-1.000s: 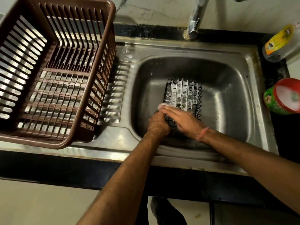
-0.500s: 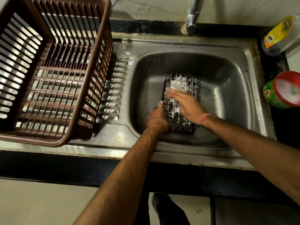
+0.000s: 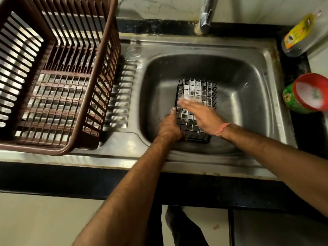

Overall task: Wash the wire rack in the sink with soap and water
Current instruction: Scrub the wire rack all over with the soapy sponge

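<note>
A black wire rack (image 3: 197,89) lies flat on the bottom of the steel sink (image 3: 252,71), with white suds across its grid. My left hand (image 3: 169,127) grips the rack's near left corner, soap on the fingertips. My right hand (image 3: 200,112) lies flat and open on top of the rack's middle, palm down and fingers together, soapy at the tips and blurred by motion. A pink thread band circles my right wrist.
A brown plastic dish basket (image 3: 58,77) stands on the ribbed drainboard at left. The tap (image 3: 205,16) rises behind the basin, with no water running. A yellow-labelled bottle (image 3: 300,34) and a green tub with a red rim (image 3: 305,94) stand on the black counter at right.
My right hand has slid across the top of the rack, first toward its far end and then a little back to the middle. My left hand has kept its grip on the near left corner.
</note>
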`<state>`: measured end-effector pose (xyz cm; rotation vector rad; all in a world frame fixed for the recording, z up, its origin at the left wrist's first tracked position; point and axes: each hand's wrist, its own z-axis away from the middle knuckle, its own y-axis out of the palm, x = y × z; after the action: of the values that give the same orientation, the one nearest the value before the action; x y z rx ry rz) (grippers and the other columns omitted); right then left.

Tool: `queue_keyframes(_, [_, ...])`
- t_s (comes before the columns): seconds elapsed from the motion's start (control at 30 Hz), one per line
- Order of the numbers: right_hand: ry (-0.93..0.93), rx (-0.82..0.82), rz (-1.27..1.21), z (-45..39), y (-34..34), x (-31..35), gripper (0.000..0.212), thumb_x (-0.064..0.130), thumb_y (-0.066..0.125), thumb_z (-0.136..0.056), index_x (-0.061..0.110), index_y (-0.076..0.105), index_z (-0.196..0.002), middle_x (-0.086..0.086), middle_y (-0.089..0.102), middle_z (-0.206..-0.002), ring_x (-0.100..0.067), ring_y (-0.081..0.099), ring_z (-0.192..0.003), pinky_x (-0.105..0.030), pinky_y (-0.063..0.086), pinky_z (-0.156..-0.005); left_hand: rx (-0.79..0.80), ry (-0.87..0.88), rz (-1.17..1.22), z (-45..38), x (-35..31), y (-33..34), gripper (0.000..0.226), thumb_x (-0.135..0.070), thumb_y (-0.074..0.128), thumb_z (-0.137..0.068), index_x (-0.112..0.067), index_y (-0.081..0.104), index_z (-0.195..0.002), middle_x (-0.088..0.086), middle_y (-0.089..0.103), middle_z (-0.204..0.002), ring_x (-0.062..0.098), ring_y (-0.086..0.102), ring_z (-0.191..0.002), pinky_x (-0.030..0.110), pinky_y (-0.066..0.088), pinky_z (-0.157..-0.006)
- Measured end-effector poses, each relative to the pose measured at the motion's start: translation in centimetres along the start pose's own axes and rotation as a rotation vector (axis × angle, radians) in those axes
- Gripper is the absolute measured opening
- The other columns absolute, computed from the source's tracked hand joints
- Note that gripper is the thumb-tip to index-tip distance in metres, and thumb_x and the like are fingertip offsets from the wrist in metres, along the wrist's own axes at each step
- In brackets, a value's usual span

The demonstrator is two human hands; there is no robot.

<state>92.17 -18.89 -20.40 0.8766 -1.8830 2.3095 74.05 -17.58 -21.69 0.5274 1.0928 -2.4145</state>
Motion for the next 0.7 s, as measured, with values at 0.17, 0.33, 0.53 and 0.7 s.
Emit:
queue_keyframes(0.17, [-0.281,0.172,-0.039,4.4,0.6,0.3,0.103,-0.028,0.045,-0.066,0.018,0.039,-0.158,-0.001,0.036,-0.163,-0.021,0.036,-0.151,-0.044,0.037,-0.122,-0.022,0.034,-0.007,-0.4,0.3,0.1,0.111,-0.026,0.084,-0.087,-0.029,0.013,-0.172,0.004,0.044,-0.164,0.031,0.047,-0.149,0.038,0.039,-0.124])
queue_keyframes(0.33, [-0.307,0.100,0.043,4.6,-0.9,0.6,0.091,-0.024,0.055,-0.070,0.023,0.056,-0.149,0.004,0.054,-0.153,-0.018,0.061,-0.131,-0.038,0.055,-0.105,-0.023,0.045,-0.034,-0.4,0.3,-0.1,0.116,-0.030,0.088,-0.085,-0.029,0.010,-0.172,0.006,0.044,-0.164,0.032,0.046,-0.149,0.042,0.040,-0.123])
queue_keyframes(0.53, [-0.217,-0.170,0.052,0.2,-0.4,2.8,0.028,-0.002,0.069,-0.087,0.013,0.078,-0.109,-0.002,0.073,-0.107,-0.024,0.061,-0.096,-0.041,0.056,-0.081,-0.005,0.006,-0.033,-0.4,0.1,-0.1,0.128,-0.014,0.095,-0.077,-0.028,0.010,-0.172,0.004,0.045,-0.164,0.030,0.044,-0.151,0.038,0.041,-0.122])
queue_keyframes(0.7, [0.077,-0.253,-0.084,-0.5,-1.1,1.6,0.025,0.011,0.081,-0.086,0.021,0.080,-0.109,0.003,0.074,-0.105,-0.014,0.062,-0.100,-0.045,0.056,-0.089,0.018,-0.008,0.001,-0.3,-0.1,-0.2,0.142,-0.023,0.104,-0.066,-0.028,0.010,-0.172,0.004,0.043,-0.166,0.031,0.039,-0.155,0.040,0.037,-0.126])
